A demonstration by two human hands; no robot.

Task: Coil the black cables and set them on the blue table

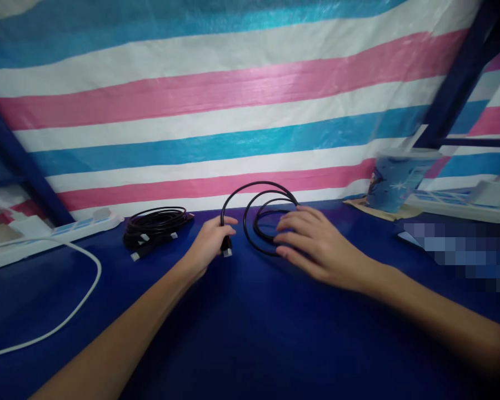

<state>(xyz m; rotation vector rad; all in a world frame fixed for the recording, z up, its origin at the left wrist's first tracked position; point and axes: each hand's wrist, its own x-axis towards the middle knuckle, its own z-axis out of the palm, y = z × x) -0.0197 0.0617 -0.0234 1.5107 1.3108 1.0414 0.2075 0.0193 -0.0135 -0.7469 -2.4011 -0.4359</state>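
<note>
A black cable [245, 225] lies in loose loops between my two hands near the middle of the blue table. My left hand [211, 239] is closed round one end of it, just above a plug [227, 250] with a pale metal tip that points down. From there the cable arcs up and over to the right. My right hand [312, 241] has its fingers curved over the right side of the loops and grips them; its thumb is hidden. To the left of my left hand sits a coiled bundle of black cables [156, 228] with several pale-tipped plugs.
A white power strip [83, 225] and a white cord [94, 278] are on the left. At the back right stands a blue patterned cup [400, 180] with a straw, beside another power strip [445, 205]. A striped sheet [233, 83] hangs behind the blue table [250, 333].
</note>
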